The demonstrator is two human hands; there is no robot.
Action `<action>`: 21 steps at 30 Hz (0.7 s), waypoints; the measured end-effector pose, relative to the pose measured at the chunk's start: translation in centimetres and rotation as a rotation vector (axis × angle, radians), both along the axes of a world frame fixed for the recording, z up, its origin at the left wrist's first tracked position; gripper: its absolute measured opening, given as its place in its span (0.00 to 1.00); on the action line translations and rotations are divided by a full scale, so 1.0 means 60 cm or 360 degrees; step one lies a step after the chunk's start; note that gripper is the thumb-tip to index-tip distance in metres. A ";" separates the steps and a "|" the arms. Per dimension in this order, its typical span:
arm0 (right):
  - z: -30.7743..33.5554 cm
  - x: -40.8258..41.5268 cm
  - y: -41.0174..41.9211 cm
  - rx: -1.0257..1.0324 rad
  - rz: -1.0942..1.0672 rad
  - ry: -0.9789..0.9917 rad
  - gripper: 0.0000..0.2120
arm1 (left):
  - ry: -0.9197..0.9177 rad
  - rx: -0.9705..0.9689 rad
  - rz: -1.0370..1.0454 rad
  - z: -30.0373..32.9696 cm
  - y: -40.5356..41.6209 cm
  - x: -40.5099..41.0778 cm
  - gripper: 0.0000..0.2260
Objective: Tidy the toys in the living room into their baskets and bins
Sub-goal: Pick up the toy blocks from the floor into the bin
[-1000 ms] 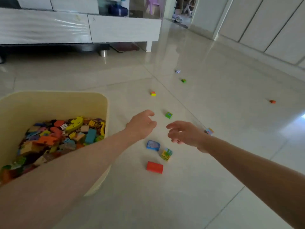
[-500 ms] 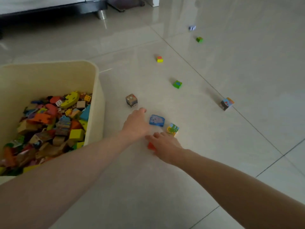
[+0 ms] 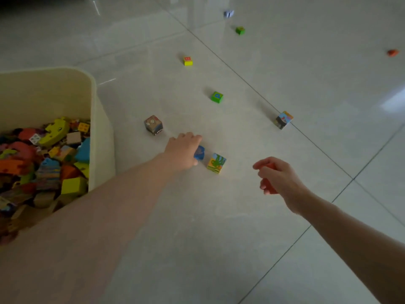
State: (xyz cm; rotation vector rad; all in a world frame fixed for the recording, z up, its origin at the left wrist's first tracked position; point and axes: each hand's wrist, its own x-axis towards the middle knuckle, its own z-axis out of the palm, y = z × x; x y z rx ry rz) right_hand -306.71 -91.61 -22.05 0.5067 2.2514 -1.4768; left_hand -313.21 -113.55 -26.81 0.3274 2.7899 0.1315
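**Two blocks in hand, several more scattered on the tiles**

A small blue picture block (image 3: pixel 199 152) is grasped by the left hand (image 3: pixel 183 153) down on the glossy pale tiled floor (image 3: pixel 219 227), just beside a green-and-yellow picture cube (image 3: pixel 216 163). A red-orange block (image 3: pixel 270 179) is clenched in the curled fingers of the right hand (image 3: pixel 277 177), which is held above the floor. The cream plastic bin (image 3: pixel 96 119), well filled with mixed wooden toys, stands to the left, near the left forearm.

More pieces lie loose on the floor: a brown picture cube (image 3: pixel 153 125) just beyond the left hand, a green letter cube (image 3: pixel 217 97), a yellow cube with a red face (image 3: pixel 188 61), a blue-and-orange picture cube (image 3: pixel 283 120), and smaller bits well apart at the far side.

The neighbouring green-and-yellow cube could be knocked and sent skidding as the blue block is lifted, the tiles appearing slick. If a further piece is scooped up by an already occupied hand, a block could be dropped. A throw at the bin might bounce off the heaped contents.
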 end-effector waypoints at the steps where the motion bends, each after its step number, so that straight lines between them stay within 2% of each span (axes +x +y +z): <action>1: -0.002 0.002 0.003 -0.0011 -0.0088 0.0006 0.10 | 0.0034 -0.0074 -0.0018 -0.003 0.000 0.003 0.24; 3: -0.002 0.004 -0.002 -0.0001 -0.0208 0.0023 0.09 | 0.0055 -0.0099 0.0008 -0.010 -0.002 0.007 0.21; 5: 0.000 0.005 -0.016 0.0021 -0.0208 0.0027 0.08 | -0.0068 0.0095 0.0210 -0.007 -0.001 0.009 0.20; 7: 0.014 0.004 -0.034 0.0077 -0.0117 0.0012 0.06 | -0.0252 0.0523 0.0594 0.006 0.001 0.003 0.20; 11: 0.054 -0.011 -0.059 0.0225 0.0018 -0.0037 0.05 | -0.0620 0.1701 0.1336 0.045 -0.004 -0.014 0.08; 14: 0.101 -0.026 -0.076 0.0298 0.0070 -0.0030 0.05 | -0.0654 0.2208 0.1669 0.083 -0.020 -0.021 0.07; 16: 0.128 -0.025 -0.088 0.0305 0.0145 -0.0010 0.05 | -0.0611 0.2349 0.1744 0.109 -0.030 -0.023 0.05; 18: 0.138 -0.021 -0.098 0.0360 0.0332 -0.0006 0.05 | -0.0531 0.2380 0.1755 0.118 -0.039 -0.033 0.08; 19: 0.140 -0.019 -0.105 0.0500 0.0520 -0.0019 0.05 | -0.0481 0.2362 0.1748 0.119 -0.043 -0.038 0.11; 21: 0.138 -0.027 -0.115 0.1025 0.1065 0.0001 0.05 | -0.0347 0.2151 0.1667 0.125 -0.054 -0.049 0.15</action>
